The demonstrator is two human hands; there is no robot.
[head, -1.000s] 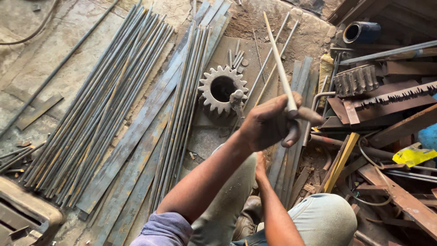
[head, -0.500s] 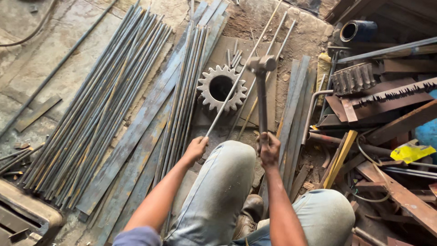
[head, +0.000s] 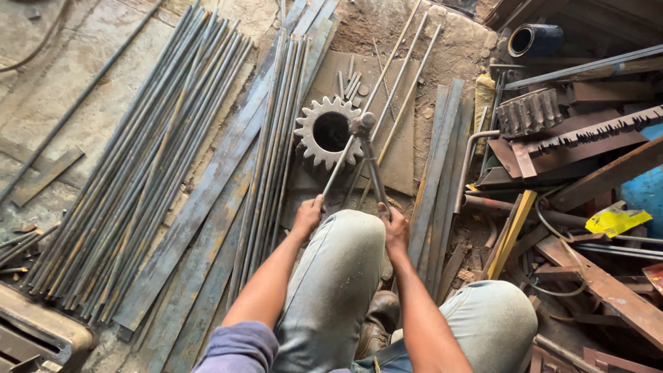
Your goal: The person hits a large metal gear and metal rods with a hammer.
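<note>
My left hand (head: pixel 307 215) grips the near end of a thin steel rod (head: pixel 390 65) that runs away from me across a large toothed gear (head: pixel 311 135). The gear lies flat on a rusty steel plate (head: pixel 404 159) on the ground. My right hand (head: pixel 395 228) is closed round the handle of a hammer (head: pixel 361 124). The hammer's head rests down on the rod at the gear's right rim. Two more thin rods lie beside the held one. My knees are just below both hands.
A wide bundle of long thin rods (head: pixel 138 173) and several flat bars (head: pixel 200 207) lie on the ground to the left. More flat bars (head: pixel 435 179) lie right of the plate. A scrap pile (head: pixel 573 138) with toothed pieces, a dark pipe (head: pixel 532 40) and a yellow scrap (head: pixel 615 221) fills the right side.
The hammer was raised high in my right hand and has swung down onto the rod at the gear. My left hand stayed on the rod's near end.
</note>
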